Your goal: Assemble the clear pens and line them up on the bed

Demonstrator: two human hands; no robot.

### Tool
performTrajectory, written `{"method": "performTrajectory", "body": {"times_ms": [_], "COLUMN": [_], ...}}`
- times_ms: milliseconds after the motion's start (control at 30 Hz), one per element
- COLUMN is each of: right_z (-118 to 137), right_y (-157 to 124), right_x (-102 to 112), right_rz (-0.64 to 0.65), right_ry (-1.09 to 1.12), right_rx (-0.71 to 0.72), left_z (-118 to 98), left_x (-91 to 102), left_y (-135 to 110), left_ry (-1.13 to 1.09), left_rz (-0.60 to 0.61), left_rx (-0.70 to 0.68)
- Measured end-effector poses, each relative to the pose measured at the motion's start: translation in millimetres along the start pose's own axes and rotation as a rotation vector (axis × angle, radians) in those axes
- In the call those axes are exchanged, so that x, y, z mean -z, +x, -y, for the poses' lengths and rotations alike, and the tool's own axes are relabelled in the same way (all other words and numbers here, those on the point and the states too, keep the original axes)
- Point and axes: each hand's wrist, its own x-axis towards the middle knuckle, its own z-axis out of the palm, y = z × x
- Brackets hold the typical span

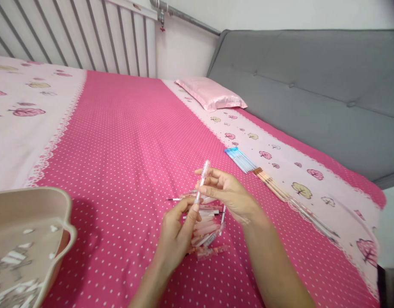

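Note:
A slim pen (204, 172) with a clear pinkish top and a white lower part is held tilted upright between both hands. My left hand (176, 229) pinches its lower end between thumb and fingers. Higher up, my right hand (231, 194) has its thumb and fingers closed around the barrel. Just beneath them on the bedspread lies a loose pile of pen parts (207, 229), pink, clear and white, with some dark-tipped refills. My hands hide part of this pile.
A beige basin (64, 205) with white scraps stands at the left. Blue pens (240, 160), orange-brown pens (270, 184) and pale pens (309, 214) lie in a line to the right. Farther back are a pink pillow (211, 92), a grey headboard (312, 72) and a radiator (88, 34).

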Motion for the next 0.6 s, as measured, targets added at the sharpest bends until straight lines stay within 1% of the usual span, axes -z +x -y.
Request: {"method": "performTrajectory", "body": {"times_ms": [167,267,333,500,600], "right_z": [-0.9,0.9,2.9,4.0,1.6], "right_y": [0.7,0.6,-0.1,-2.5,-2.4], "right_x": [-3.3,-4.1,-3.1,1.8,3.1], "right_rz": [-0.015,-0.01,0.013,0.119,0.141], "right_ry": [-0.053,-0.024,0.016,0.061,0.052], "right_rx": [0.006,0.01,0.011,0.002,0.001], "left_z": [0.1,1.4,2.7,4.6,3.7], "left_x": [0.5,0.7,0.6,0.3,0.2], "left_y": [-1.3,-1.8,-1.5,-1.4,-2.1], "left_ry": [0.004,-0.002,-0.015,-0.04,-0.029], "left_rz": [0.008,0.005,-0.001,0.004,0.003], "left_rx": [-0.013,-0.014,-0.011,0.003,-0.006]}}
